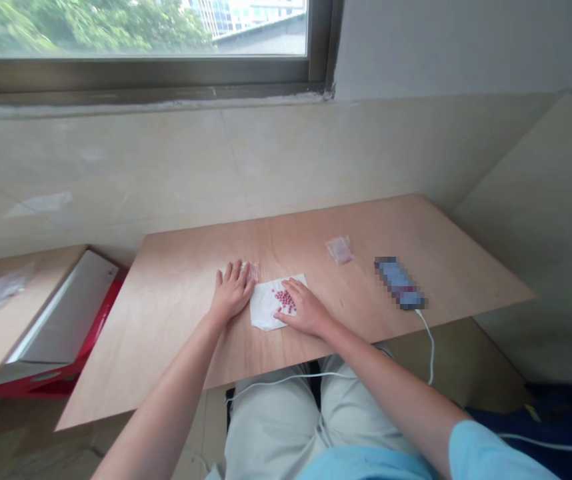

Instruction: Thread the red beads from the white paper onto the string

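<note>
Pink round beads lie clustered on a creased white paper napkin on the pale plywood bench, just off the fingertips of the right hand, the nearer hand. That hand lies open, palm down, gripping nothing. The left hand lies open, fingers apart, at the napkin's left edge, its fingertips beside a small clear plastic bag.

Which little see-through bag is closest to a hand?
The small clear plastic bag right at the left hand's fingertips. The other clear bag on that table lies farther off, reaching neither hand.
</note>
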Motion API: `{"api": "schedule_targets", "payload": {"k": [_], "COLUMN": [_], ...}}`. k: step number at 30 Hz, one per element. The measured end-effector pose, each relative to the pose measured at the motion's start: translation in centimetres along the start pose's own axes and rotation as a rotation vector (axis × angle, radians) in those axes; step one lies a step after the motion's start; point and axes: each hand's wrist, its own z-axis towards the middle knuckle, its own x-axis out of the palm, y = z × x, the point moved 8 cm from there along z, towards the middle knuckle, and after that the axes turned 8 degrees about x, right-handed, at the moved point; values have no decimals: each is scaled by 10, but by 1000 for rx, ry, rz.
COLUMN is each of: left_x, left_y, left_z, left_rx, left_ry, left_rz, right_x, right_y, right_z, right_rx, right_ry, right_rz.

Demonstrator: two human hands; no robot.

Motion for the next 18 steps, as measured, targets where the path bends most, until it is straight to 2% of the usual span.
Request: {"api": "schedule_targets", "payload": {"k": [2,3,6,8,10,12,15,18], "left_x": [-2,-2,-4,-5,-6,-7,-11,-26], "left_y": [0,1,2,3,5,7,8,5], "left_z": [0,0,0,-1,-2,-3,-4,-6], "left_rx": [2,3,3,0,-10,-19,-14,7], "left_ry": [-2,-5,-21,-38,-60,-82,-124,-212], "left_rz": [7,7,-4,-13,-18,-27,-51,-89], "right_x": [-13,-25,-81,-116,-139,-148,-143,-139], "right_y": [-11,-22,-74,-104,-123,-137,-150,-156], "right_z": [6,10,27,44,68,91,112,120], "right_rx": [33,76,277,347,320,283,234,215], "right_ry": [-78,-157,-457,-536,-479,-341,-116,-33], "right_rz": [65,95,108,12,-149,-310,-448,-462]}}
